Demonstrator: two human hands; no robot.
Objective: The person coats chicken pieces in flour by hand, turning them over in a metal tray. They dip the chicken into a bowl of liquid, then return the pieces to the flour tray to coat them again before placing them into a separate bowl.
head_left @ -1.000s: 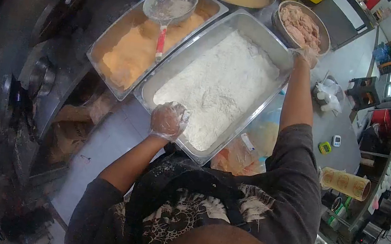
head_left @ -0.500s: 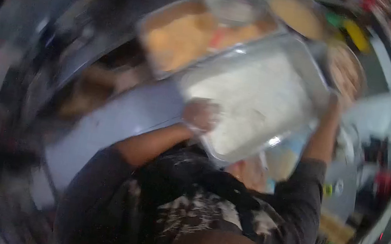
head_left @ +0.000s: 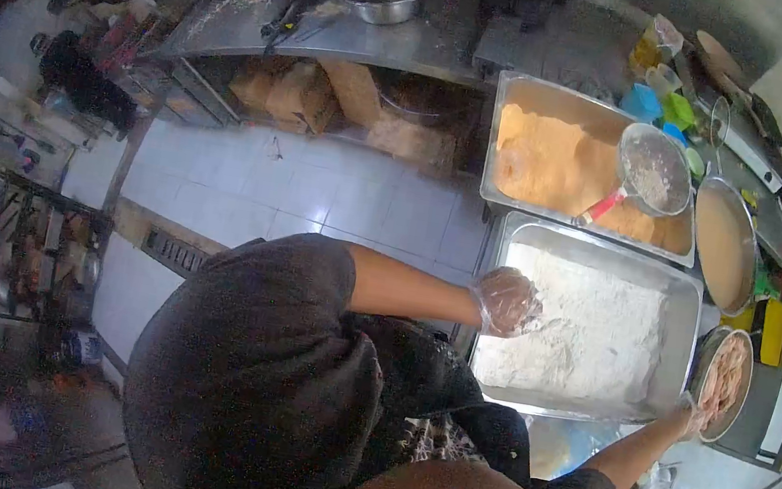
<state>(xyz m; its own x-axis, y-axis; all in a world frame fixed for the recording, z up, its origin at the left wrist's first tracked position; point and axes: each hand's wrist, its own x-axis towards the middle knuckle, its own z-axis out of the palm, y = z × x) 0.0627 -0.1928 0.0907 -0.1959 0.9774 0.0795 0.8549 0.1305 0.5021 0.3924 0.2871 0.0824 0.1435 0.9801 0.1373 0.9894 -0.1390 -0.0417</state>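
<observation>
Reading the clock from its middle, with 12 at the top of the view, a deep steel pan (head_left: 676,338) of white powder (head_left: 602,322) is sitting in front of the person. At 12, just beside it, a second pan (head_left: 493,138) is holding orange powder (head_left: 551,152); a sieve (head_left: 655,171) is lying over that one, blocking part of its right half, its red handle (head_left: 603,207) pointing towards 7. A bowl of beige liquid (head_left: 723,244) is standing at 2, and a bowl of raw meat (head_left: 726,374) is crowding the powder pan's end between 3 and 4. A yellow container (head_left: 773,334) is sitting at 3, farther out. Cardboard boxes (head_left: 297,94) are resting beneath a counter at 10, well apart.

Both hands are wearing clear plastic gloves. The left hand (head_left: 509,303) is resting at the pan's 9 o'clock edge, its forearm lying nearly level and its knuckles facing 3 over the powder; the fingertips are hidden, so I cannot tell whether the fingers are apart or clamped on the rim. The right hand (head_left: 692,418) is stretching to 4, between pan corner and meat bowl; its fingers are showing too indistinctly to tell.
</observation>
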